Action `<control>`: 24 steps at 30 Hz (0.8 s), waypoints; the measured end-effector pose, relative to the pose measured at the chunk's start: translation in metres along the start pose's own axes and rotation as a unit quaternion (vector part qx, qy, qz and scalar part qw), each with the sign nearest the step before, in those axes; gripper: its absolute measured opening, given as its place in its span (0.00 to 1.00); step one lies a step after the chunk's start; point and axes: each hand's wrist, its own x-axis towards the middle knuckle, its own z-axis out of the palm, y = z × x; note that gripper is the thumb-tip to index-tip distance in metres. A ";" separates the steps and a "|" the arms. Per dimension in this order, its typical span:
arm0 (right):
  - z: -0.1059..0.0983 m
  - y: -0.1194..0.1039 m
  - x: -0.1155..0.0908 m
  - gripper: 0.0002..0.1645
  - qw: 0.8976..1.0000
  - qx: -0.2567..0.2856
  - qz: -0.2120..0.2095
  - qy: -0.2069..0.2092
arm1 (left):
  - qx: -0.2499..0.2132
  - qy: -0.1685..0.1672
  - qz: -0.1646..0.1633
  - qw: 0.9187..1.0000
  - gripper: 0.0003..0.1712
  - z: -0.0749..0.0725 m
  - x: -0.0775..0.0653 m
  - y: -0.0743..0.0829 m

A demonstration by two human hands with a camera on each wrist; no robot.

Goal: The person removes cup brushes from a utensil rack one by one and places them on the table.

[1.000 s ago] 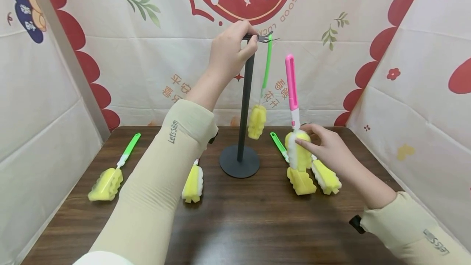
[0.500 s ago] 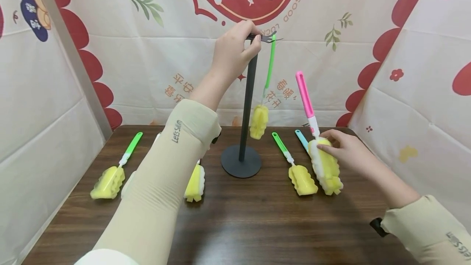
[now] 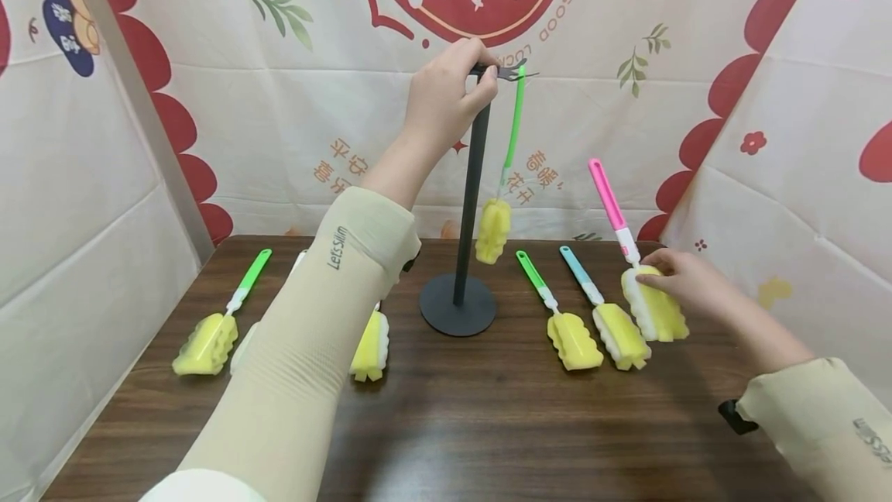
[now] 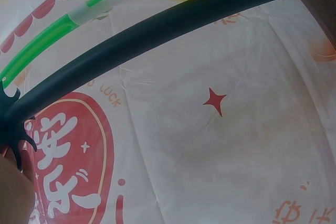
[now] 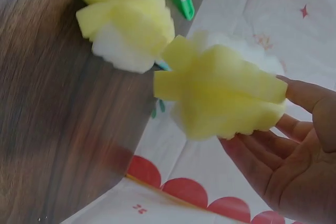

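At the top of a black stand (image 3: 472,200), my left hand (image 3: 447,91) grips the hooked head (image 3: 512,73). A green-handled sponge brush (image 3: 494,231) hangs by its handle from one hook, its yellow sponge down. On the right, my right hand (image 3: 686,277) holds a pink-handled sponge brush (image 3: 653,307) by the upper part of its yellow and white sponge, the handle pointing up and leaning left. In the right wrist view, thumb and fingers lie on opposite sides of that sponge (image 5: 226,93), which is raised over the table's far edge.
Left of the held brush lie a blue-handled brush (image 3: 620,335) and a green-handled brush (image 3: 573,341) on the brown table (image 3: 488,424). Another green-handled brush (image 3: 207,343) lies far left. A yellow and white sponge (image 3: 371,347) shows beside my left sleeve, which partly covers it.
My right hand has carried the pink-handled brush rightward, past the blue-handled brush, which now shows fully. The left hand keeps its grip on the stand.
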 end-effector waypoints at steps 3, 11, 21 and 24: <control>-0.001 0.007 0.002 0.23 1.000 -0.005 0.007 -0.019 | -0.001 0.003 0.000 1.000 0.15 0.000 0.000 -0.001; 0.002 0.025 0.004 0.23 0.996 0.016 0.048 -0.068 | -0.004 0.000 -0.002 1.000 0.15 0.001 0.000 -0.001; 0.018 0.063 0.012 0.23 0.989 0.038 0.100 -0.098 | -0.002 -0.004 -0.003 1.000 0.16 0.000 0.000 -0.002; 0.024 0.072 0.015 0.23 0.988 0.036 0.110 -0.104 | -0.003 -0.004 -0.003 1.000 0.16 0.000 0.000 -0.003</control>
